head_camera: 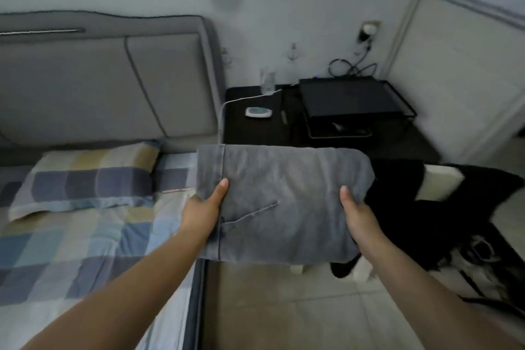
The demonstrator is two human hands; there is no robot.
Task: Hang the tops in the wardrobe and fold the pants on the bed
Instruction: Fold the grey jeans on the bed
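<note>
Holding: both hands carry a folded pair of grey jeans [281, 202] in the air, level and flat, over the gap between the bed [71, 250] and the floor.
Left hand: the left hand [208, 204] grips the left edge of the jeans, thumb on top; its fingers are hidden beneath the cloth, so their curl cannot be seen, though they clearly bear the bundle.
Right hand: the right hand [356, 210] grips the right edge the same way, thumb on top, fingers out of sight underneath.
Step in hand: the folding looks finished; this pair appears to be on its way to a resting place on the bed.
Bed: a checked sheet covers it, with a checked pillow [85, 176] near the headboard.
Other clothes: a dark heap of clothes [426, 207] lies to the right, draped over something pale.
Beyond: a dark bedside table [255, 128] stands against the wall.
Next move: likely swinging the bundle left and lowering it flat onto the sheet, keeping both edges level so the fold does not slip open.
</note>
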